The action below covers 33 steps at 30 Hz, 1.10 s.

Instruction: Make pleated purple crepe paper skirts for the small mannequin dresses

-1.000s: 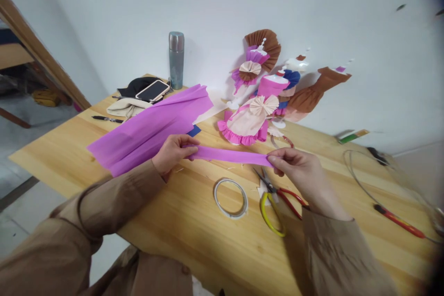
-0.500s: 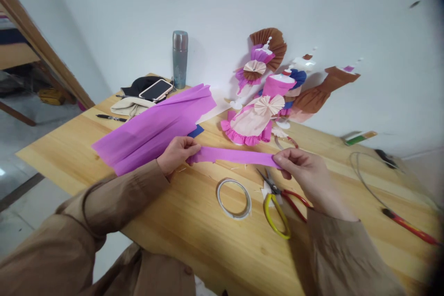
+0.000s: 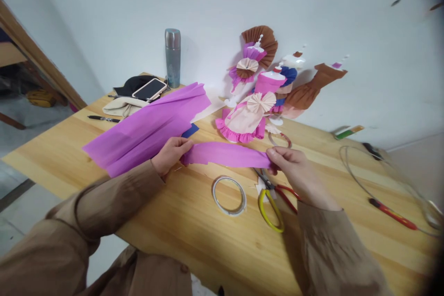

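Observation:
A purple crepe paper strip (image 3: 225, 154) stretches between my two hands just above the wooden table (image 3: 194, 226). My left hand (image 3: 169, 155) pinches its left end, fingers closed on the paper. Its right end is pinched by my right hand (image 3: 290, 172). A large sheet of purple crepe paper (image 3: 145, 128) lies behind my left hand. A ring of tape (image 3: 229, 195) lies flat below the strip. Scissors with one yellow and one red handle (image 3: 272, 199) rest under my right wrist.
Paper-dressed doll figures (image 3: 258, 97) stand against the white wall. A steel flask (image 3: 172, 58), a phone (image 3: 150, 89) on folded cloth and a pen (image 3: 103, 119) sit at the back left. A wire loop (image 3: 360, 175) and a red-handled tool (image 3: 391, 213) lie at the right.
The strip now shows a wider face than before, opened between my hands. Both hands keep their hold on the ends, and the view shifted slightly.

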{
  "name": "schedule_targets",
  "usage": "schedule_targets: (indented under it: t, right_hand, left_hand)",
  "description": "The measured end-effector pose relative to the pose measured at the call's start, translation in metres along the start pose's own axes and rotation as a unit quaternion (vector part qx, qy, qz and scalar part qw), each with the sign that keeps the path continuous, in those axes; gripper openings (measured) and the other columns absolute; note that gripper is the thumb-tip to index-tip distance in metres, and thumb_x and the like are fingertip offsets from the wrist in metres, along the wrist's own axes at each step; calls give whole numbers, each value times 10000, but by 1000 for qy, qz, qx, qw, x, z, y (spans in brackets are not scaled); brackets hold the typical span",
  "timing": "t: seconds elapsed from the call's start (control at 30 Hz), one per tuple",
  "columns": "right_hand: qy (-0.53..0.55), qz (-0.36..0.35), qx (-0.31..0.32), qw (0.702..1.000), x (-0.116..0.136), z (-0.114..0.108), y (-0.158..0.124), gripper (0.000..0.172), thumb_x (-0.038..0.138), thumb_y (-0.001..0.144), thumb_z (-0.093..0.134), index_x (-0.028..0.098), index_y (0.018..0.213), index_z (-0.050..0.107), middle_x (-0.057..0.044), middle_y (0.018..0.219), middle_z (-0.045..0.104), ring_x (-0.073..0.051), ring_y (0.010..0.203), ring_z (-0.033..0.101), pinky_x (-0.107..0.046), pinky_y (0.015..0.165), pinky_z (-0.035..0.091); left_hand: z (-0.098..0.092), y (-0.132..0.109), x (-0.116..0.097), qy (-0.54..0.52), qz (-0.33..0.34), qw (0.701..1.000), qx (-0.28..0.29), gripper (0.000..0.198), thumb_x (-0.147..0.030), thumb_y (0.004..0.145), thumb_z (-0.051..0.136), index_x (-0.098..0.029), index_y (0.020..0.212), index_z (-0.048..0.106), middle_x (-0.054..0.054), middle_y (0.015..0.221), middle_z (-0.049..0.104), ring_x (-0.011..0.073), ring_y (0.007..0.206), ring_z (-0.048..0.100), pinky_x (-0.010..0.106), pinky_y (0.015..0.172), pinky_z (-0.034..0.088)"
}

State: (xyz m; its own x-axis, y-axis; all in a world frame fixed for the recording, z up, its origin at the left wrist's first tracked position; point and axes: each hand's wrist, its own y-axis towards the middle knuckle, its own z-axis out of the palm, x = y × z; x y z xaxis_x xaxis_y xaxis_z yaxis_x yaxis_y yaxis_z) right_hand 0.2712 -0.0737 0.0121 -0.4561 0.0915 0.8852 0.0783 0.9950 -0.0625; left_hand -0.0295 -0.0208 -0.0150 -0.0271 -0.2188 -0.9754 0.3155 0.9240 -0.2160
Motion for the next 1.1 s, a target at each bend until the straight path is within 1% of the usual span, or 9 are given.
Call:
schedule_targets:
  t: [0.1, 0.27, 0.4, 0.47, 0.63, 0.77, 0.87, 1.0, 1.1]
  right_hand:
    - [20, 8, 5, 1000, 0, 1, 0, 536, 695, 743, 640, 194, 561, 585, 7, 479, 533, -108, 458, 456, -254, 486, 357]
    - [20, 13, 24, 999, -1, 2, 0, 543, 698, 729, 661, 191, 559, 569, 16, 464, 517, -94, 444, 439, -240, 467, 346]
    - [57, 57, 35, 996, 1, 4, 0, 545, 701, 599, 761, 185, 629, 590, 27, 493, 545, -72, 406, 431, -215, 421, 312]
    - [66, 65, 30, 995, 4, 3, -1, 556, 695, 555, 788, 182, 631, 590, 31, 503, 551, -62, 398, 431, -207, 414, 306]
    - [58, 58, 25, 996, 7, -1, 0, 530, 663, 565, 796, 176, 628, 596, 37, 497, 534, -60, 406, 429, -207, 419, 308]
    - [40, 51, 26, 998, 4, -2, 1, 505, 647, 584, 786, 183, 639, 596, 39, 489, 515, -71, 416, 419, -219, 418, 309]
    - [26, 44, 26, 998, 2, -2, 2, 504, 655, 580, 778, 187, 640, 602, 41, 470, 503, -75, 412, 407, -225, 417, 304]
    - [7, 35, 21, 999, 0, -3, 4, 487, 647, 595, 768, 186, 634, 618, 33, 463, 511, -80, 414, 407, -230, 419, 300]
    - [-26, 15, -6, 1000, -5, 1, 6, 456, 623, 626, 753, 188, 622, 620, 15, 478, 542, -94, 423, 432, -240, 427, 319]
  left_hand:
    - [0, 0, -1, -6, -4, 1000, -2, 341, -425, 785, 665, -144, 625, 558, -45, 473, 503, 48, 402, 431, 176, 421, 316]
    - [-3, 4, -1, 43, 29, 998, -27, 299, -289, 786, 664, -140, 563, 532, -31, 473, 516, 49, 430, 451, 175, 449, 335]
    - [-4, 6, -3, 49, 23, 998, -35, 218, -221, 792, 637, -134, 608, 561, -22, 479, 556, 58, 433, 487, 175, 464, 367]
    - [-4, 5, -6, 53, 16, 998, -36, 182, -195, 788, 630, -127, 629, 574, -23, 481, 563, 57, 430, 491, 171, 462, 369]
    - [-5, 2, -9, 66, 9, 998, -20, 126, -172, 768, 631, -115, 661, 598, -21, 483, 575, 57, 425, 495, 164, 446, 363]
    - [-6, 5, -7, 72, 24, 997, -11, 103, -177, 732, 658, -112, 666, 612, -19, 496, 585, 58, 451, 507, 157, 456, 362]
    - [-6, 6, -6, 82, 29, 996, -8, 94, -175, 719, 654, -119, 658, 609, -29, 493, 569, 58, 446, 487, 165, 460, 370]
    - [-6, 5, -7, 130, 30, 991, -7, 98, -189, 720, 634, -128, 645, 614, -37, 489, 544, 71, 434, 464, 185, 444, 357]
    - [-7, 5, -4, 191, 64, 979, -31, 108, -213, 719, 645, -130, 651, 648, -30, 519, 562, 77, 475, 469, 187, 470, 334]
